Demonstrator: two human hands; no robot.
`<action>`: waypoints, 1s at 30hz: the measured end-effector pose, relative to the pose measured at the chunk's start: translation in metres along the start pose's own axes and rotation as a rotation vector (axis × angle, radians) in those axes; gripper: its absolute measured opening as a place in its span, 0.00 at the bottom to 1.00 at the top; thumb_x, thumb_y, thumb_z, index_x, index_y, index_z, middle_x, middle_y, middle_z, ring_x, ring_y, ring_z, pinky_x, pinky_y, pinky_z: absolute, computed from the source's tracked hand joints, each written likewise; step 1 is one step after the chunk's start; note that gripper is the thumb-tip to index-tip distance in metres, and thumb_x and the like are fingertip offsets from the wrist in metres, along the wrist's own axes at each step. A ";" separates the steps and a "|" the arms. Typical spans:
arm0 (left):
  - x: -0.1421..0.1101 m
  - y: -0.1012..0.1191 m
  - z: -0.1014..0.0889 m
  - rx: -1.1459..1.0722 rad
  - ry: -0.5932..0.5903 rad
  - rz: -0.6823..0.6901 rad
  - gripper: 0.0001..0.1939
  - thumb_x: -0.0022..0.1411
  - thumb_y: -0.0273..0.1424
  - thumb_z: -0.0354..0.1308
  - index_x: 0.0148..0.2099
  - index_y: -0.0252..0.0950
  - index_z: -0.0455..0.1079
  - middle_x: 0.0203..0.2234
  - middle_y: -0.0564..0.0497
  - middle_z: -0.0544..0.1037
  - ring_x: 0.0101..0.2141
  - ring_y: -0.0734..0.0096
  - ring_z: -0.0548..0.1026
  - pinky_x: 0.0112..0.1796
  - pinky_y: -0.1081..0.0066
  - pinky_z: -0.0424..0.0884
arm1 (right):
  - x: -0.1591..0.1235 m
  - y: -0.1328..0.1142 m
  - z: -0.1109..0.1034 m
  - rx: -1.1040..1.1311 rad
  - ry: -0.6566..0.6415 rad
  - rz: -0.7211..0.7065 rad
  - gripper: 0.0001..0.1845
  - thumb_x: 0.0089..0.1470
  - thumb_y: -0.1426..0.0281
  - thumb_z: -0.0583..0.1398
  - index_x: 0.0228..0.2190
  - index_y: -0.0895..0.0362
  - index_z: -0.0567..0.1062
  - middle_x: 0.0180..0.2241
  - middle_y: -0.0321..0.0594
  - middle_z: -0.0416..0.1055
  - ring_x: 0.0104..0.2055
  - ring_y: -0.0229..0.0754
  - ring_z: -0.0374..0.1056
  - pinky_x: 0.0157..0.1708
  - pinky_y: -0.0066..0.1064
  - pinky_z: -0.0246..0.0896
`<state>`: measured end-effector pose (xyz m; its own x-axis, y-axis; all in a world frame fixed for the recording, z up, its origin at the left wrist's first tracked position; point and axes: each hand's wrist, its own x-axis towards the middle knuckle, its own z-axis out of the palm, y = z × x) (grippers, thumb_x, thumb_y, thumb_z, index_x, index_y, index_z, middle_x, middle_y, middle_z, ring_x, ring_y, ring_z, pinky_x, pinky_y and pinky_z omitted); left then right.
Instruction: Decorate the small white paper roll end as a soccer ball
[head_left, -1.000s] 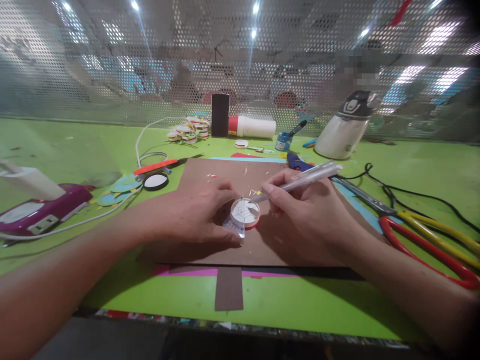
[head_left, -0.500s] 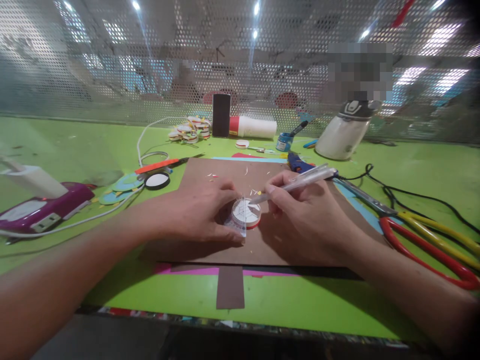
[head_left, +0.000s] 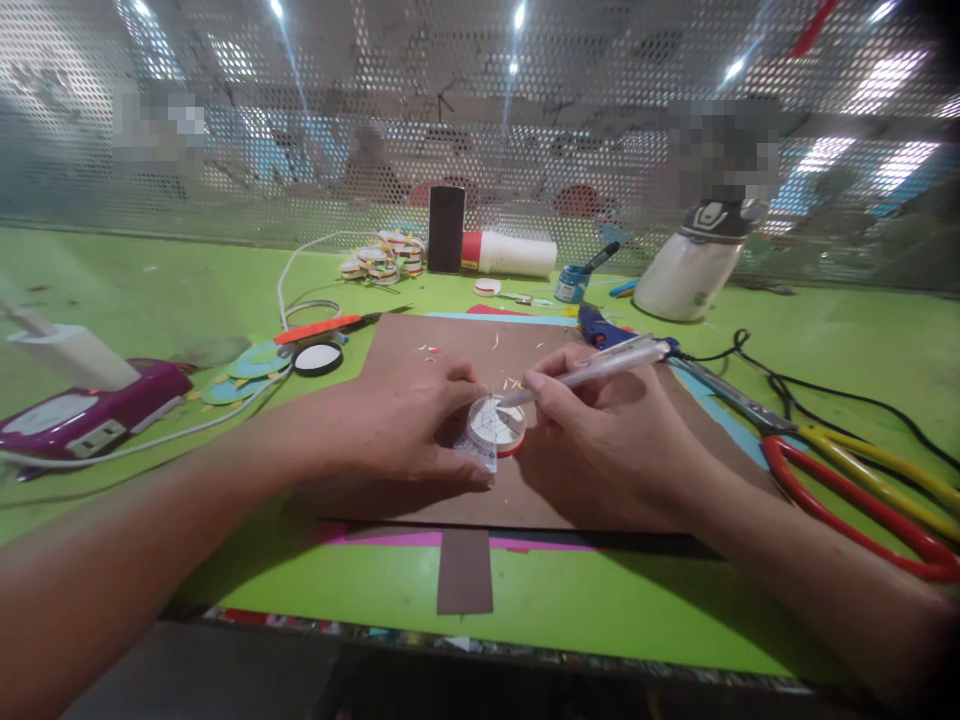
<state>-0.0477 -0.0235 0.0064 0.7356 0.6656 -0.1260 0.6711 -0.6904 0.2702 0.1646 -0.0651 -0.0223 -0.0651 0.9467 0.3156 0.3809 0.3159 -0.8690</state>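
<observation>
With its thumb and fingers, my left hand (head_left: 409, 425) presses a clear plastic ruler (head_left: 480, 450) across a small white disc with a red edge (head_left: 506, 428). Thin dark lines cross the disc's face. A pen with a clear barrel (head_left: 592, 370) is pinched in my right hand (head_left: 600, 410), its tip at the disc near the ruler's edge. Under both hands lies a brown sheet (head_left: 405, 345), with small pale scraps around the disc.
Large scissors (head_left: 847, 480) and a blue glue gun (head_left: 600, 328) lie right. On the left are an orange craft knife (head_left: 319, 328), a black-rimmed disc (head_left: 317, 357) and a purple power strip (head_left: 97, 405). Behind stand a phone (head_left: 446, 230), a blue jar (head_left: 572, 284) and a white bottle (head_left: 690, 270).
The view has shifted slightly. Both hands, the ruler and the disc keep nearly the same arrangement, and the pen tip stays close to the ruler's edge.
</observation>
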 end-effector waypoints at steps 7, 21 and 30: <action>0.001 -0.002 0.001 0.003 0.009 0.014 0.25 0.61 0.55 0.58 0.54 0.49 0.73 0.54 0.50 0.73 0.46 0.57 0.75 0.44 0.62 0.67 | 0.000 -0.004 0.000 -0.011 0.001 0.008 0.14 0.59 0.61 0.61 0.25 0.52 0.70 0.18 0.32 0.66 0.23 0.40 0.66 0.24 0.32 0.60; 0.001 -0.002 0.001 0.021 -0.001 0.011 0.27 0.62 0.57 0.56 0.55 0.48 0.72 0.57 0.49 0.72 0.46 0.56 0.76 0.44 0.62 0.68 | 0.000 0.003 0.002 -0.129 0.049 -0.065 0.15 0.61 0.61 0.61 0.25 0.55 0.72 0.22 0.34 0.72 0.26 0.39 0.67 0.26 0.31 0.58; 0.000 -0.001 0.001 0.029 -0.010 0.010 0.27 0.62 0.56 0.56 0.57 0.48 0.71 0.57 0.49 0.71 0.45 0.57 0.76 0.42 0.62 0.68 | 0.000 0.003 0.003 -0.116 0.051 -0.030 0.14 0.61 0.62 0.61 0.26 0.56 0.73 0.22 0.34 0.73 0.26 0.38 0.67 0.28 0.31 0.59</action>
<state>-0.0481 -0.0232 0.0055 0.7433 0.6557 -0.1324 0.6656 -0.7054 0.2437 0.1628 -0.0636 -0.0259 -0.0326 0.9315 0.3623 0.4842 0.3318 -0.8096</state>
